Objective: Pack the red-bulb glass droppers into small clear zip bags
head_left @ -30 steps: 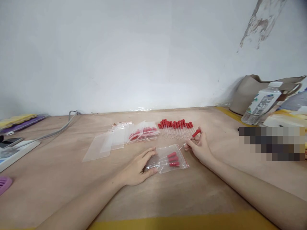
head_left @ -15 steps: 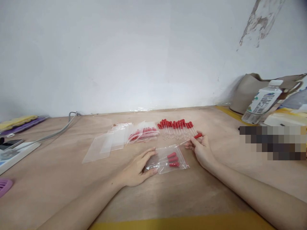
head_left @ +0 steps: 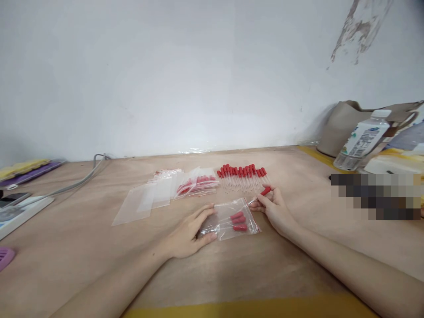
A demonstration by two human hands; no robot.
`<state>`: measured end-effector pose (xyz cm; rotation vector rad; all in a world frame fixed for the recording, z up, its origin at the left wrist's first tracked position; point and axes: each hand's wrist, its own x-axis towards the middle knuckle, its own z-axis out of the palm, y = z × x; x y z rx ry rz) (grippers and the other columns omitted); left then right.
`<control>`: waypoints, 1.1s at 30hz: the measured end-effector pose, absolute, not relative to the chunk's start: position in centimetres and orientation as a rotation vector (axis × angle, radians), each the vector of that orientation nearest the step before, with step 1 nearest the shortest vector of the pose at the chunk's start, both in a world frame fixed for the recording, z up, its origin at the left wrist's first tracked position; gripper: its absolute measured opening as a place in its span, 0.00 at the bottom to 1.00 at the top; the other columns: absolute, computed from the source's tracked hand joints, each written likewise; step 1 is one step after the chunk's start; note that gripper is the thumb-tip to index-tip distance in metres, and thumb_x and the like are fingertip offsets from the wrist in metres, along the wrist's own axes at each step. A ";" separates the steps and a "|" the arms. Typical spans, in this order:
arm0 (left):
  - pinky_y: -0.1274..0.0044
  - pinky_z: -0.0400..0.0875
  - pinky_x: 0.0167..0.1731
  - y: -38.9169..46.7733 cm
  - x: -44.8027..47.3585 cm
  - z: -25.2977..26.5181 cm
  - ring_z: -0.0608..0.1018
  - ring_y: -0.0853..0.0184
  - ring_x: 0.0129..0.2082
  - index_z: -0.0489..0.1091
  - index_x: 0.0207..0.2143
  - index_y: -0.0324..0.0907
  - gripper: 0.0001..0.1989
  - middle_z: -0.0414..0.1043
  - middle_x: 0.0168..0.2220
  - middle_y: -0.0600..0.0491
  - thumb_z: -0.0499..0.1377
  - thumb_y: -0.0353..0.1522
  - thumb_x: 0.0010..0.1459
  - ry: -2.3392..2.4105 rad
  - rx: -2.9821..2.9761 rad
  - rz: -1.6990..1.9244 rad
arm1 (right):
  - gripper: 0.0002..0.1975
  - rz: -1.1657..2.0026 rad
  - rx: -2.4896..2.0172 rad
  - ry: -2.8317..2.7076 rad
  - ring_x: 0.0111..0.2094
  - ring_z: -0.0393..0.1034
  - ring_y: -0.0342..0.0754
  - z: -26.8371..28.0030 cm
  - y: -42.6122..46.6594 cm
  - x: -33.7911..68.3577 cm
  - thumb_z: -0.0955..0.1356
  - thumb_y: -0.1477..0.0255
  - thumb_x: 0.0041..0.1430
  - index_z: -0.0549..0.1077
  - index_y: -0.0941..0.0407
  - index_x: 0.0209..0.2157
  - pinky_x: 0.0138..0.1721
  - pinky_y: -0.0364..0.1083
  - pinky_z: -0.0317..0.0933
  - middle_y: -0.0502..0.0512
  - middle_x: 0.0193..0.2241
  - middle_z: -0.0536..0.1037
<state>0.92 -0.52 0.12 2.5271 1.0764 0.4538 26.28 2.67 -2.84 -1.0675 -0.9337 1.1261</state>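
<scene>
A clear zip-lock bag point(head_left: 222, 230) lies flat on the table, its red-lined mouth to the right. Three red-bulbed droppers point(head_left: 239, 219) are inside. My left hand point(head_left: 190, 232) holds the bag's left end, thumb at the near corner and fingers at the far one. Pinched in my right hand point(head_left: 273, 207) is another dropper point(head_left: 265, 191), red bulb up to the right, its clear tube pointing down-left at the bag's mouth. Whether the tip is inside cannot be made out. Behind lies a row of loose droppers point(head_left: 241, 171).
Left of the row are filled bags point(head_left: 198, 184) and overlapping flat bags point(head_left: 135, 204). A power strip point(head_left: 29, 214) with a grey cable point(head_left: 79, 182) sits far left. At right stand a plastic bottle point(head_left: 362, 139) and a beige bag point(head_left: 341, 126) by the wall.
My right hand has moved left with the dropper, bringing its tube to the bag's mouth. The bulbs inside the bag have shifted slightly. My left hand stays on the bag.
</scene>
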 end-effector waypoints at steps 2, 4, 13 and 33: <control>0.67 0.56 0.54 -0.5 0.9 0.1 0.57 0.60 0.58 0.53 0.55 0.46 0.22 0.49 0.60 0.49 0.52 0.38 0.59 1.066 2.534 0.454 | 0.21 1.131 -1.071 -0.939 0.22 0.70 0.43 -2.8 2.6 26.3 0.67 0.71 0.47 0.54 0.51 0.42 0.28 0.47 0.69 0.42 0.21 0.68; 0.67 0.56 0.54 -0.5 0.9 0.1 0.57 0.60 0.58 0.53 0.55 0.46 0.22 0.49 0.60 0.49 0.52 0.38 0.59 1.058 2.537 0.461 | 0.21 1.152 -1.047 -0.923 0.22 0.70 0.43 -2.9 2.7 26.4 0.67 0.71 0.47 0.54 0.50 0.41 0.29 0.48 0.69 0.43 0.21 0.69; 0.67 0.56 0.55 -0.5 0.8 -0.1 0.57 0.60 0.58 0.52 0.56 0.46 0.23 0.48 0.60 0.49 0.52 0.39 0.59 1.065 2.529 0.457 | 0.09 1.416 -1.063 -1.257 0.28 0.70 0.43 -2.7 3.7 29.0 0.68 0.67 0.46 0.68 0.56 0.31 0.35 0.47 0.66 0.50 0.28 0.74; 0.65 0.57 0.54 -0.4 0.9 -0.2 0.58 0.58 0.57 0.52 0.57 0.46 0.24 0.50 0.60 0.48 0.52 0.39 0.59 1.063 2.548 0.490 | 0.08 0.695 -1.147 -1.885 0.33 0.66 0.46 -4.1 4.9 28.0 0.69 0.64 0.46 0.75 0.54 0.26 0.38 0.48 0.61 0.52 0.29 0.72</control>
